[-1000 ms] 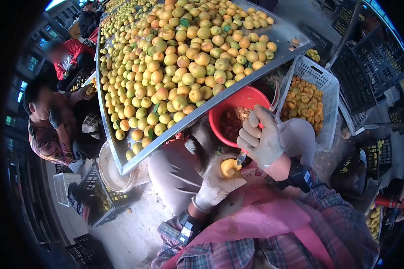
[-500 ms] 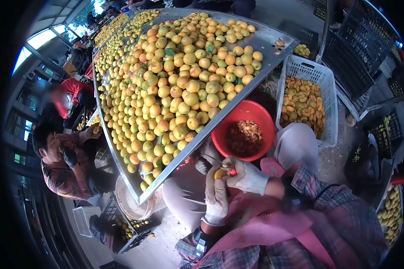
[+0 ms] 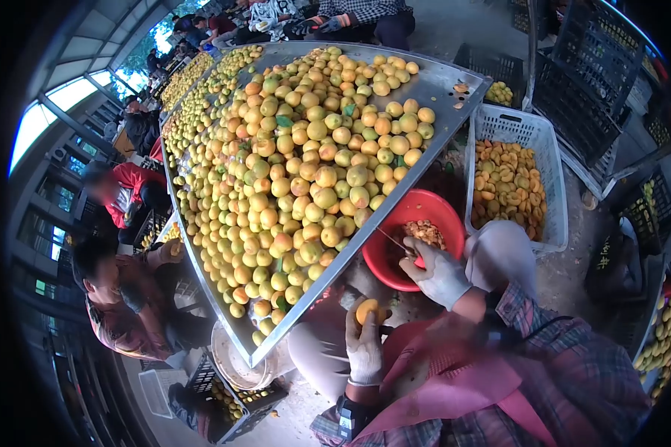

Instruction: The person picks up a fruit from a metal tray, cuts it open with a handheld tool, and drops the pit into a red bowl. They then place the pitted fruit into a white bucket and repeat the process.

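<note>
One fruit (image 3: 368,311), pinched snug in the gloved left hand (image 3: 364,350)!
The right hand (image 3: 440,277) grips a thin knife (image 3: 394,241) by the red bowl (image 3: 384,266), pointing away toward the metal tray (image 3: 436,82), the fruit left of it and closer in

The piled fruit (image 3: 325,197) is yellow-orange, the bowl (image 3: 380,262) red, the apron (image 3: 455,392) pink, the dim shirt (image 3: 581,365) apparently purplish plaid.

Bare metal tabletop (image 3: 445,88) is gleaming dully beneath smooth-skinned fruit (image 3: 306,175)
Past its right edge, a red plastic basin (image 3: 378,257) is looking smooth and faintly glossy, a white plastic crate (image 3: 520,125) matt and perforated; right of the closest corner, pale gloves (image 3: 364,356) are looking matt; pink cloth (image 3: 455,395) is creasing
</note>
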`<state>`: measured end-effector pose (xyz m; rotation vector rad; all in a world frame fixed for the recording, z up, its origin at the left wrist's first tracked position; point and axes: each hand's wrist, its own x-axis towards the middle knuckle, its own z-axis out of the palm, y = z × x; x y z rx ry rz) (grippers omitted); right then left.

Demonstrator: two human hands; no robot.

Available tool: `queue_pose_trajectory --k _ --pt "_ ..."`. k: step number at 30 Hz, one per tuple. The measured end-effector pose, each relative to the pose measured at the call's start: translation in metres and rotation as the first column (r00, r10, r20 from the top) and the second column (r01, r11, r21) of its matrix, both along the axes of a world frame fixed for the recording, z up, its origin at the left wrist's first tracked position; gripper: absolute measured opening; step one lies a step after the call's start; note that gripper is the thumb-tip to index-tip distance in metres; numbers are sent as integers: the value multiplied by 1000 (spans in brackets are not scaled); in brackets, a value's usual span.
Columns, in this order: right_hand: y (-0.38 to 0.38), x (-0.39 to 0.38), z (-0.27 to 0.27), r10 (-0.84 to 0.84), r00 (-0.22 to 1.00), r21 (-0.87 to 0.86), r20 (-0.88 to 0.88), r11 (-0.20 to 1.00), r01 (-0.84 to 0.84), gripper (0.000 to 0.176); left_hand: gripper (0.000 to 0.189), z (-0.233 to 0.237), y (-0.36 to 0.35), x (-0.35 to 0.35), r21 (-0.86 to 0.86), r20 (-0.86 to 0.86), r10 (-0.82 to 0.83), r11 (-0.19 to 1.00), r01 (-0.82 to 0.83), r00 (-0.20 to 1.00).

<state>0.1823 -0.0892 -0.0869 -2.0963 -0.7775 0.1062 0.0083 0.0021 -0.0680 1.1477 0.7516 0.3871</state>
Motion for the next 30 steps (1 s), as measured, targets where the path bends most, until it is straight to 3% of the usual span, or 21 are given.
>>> queue_pose_trajectory --k 2,4,5,6,8,11,13,15,16,17,18,20,21,23,24,25,26,27,28,29,30 --pt "0 2 1 -8 1000 76 -11 997 9 33 36 -8 2 3 -5 14 37 999 -37 999" --pt "3 -8 -10 174 920 147 -351 981 -130 29 35 -6 1 4 -94 69 82 993 -75 994" --pt "5 -12 -28 369 857 202 -360 928 -314 26 33 -8 3 3 -66 83 85 995 -80 993" --pt "2 -15 32 213 498 131 -841 972 -195 24 33 -8 5 4 -60 86 96 994 -91 992" --pt "2 -16 9 363 402 293 -840 929 -226 22 30 -4 13 -1 -41 101 80 996 -76 992" --pt "0 -16 13 437 184 393 -880 890 -232 34 26 8 10 0 -65 75 103 993 -98 992" --pt "3 -22 23 447 193 370 -874 867 -333 38 26 15 5 2 -78 2 37 996 -37 999" --pt "3 -24 27 431 284 273 -856 845 -460 30 32 -14 12 0 -85 76 -34 996 41 996" --pt "3 -26 15 403 245 289 -882 872 -395 27 33 -15 13 3 -168 178 -56 982 86 982" --pt "2 -24 15 395 213 307 -894 884 -352 29 36 8 1 11 -181 123 -23 982 45 992" --pt "4 -22 15 339 235 244 -911 902 -355 25 29 43 -3 16 -146 -92 -123 983 109 988" --pt "10 -21 -33 391 218 342 -894 911 -228 21 29 56 -14 29 -102 -74 -55 994 47 996" --pt "2 -14 -11 374 216 326 -902 917 -229 22 32 53 -7 28 -123 -63 -133 985 125 989" --pt "-11 2 0 408 226 374 -885 910 -177 24 35 32 -1 28 -185 7 -83 979 83 997" --pt "-18 14 20 330 250 294 -911 941 -169 23 40 17 0 26 -246 70 -27 968 43 997" --pt "-31 24 45 266 211 254 -941 964 -82 24 43 2 11 19 -254 44 -111 960 118 993" --pt "-36 38 35 233 226 238 -946 971 -3 25 35 8 8 20 -232 18 -72 970 74 997" --pt "-45 48 30 272 246 313 -930 938 149 23 34 6 9 17 -275 41 -44 960 54 998" --pt "-49 57 26 347 196 399 -917 796 455 21 33 2 12 14 -317 61 -17 948 36 998" --pt "-51 69 23 342 149 347 -928 642 683 22 31 -8 17 12 -370 82 29 929 3 996" --pt "-65 82 18 389 124 350 -913 589 729 22 30 -14 20 11 -424 98 75 905 -27 992"
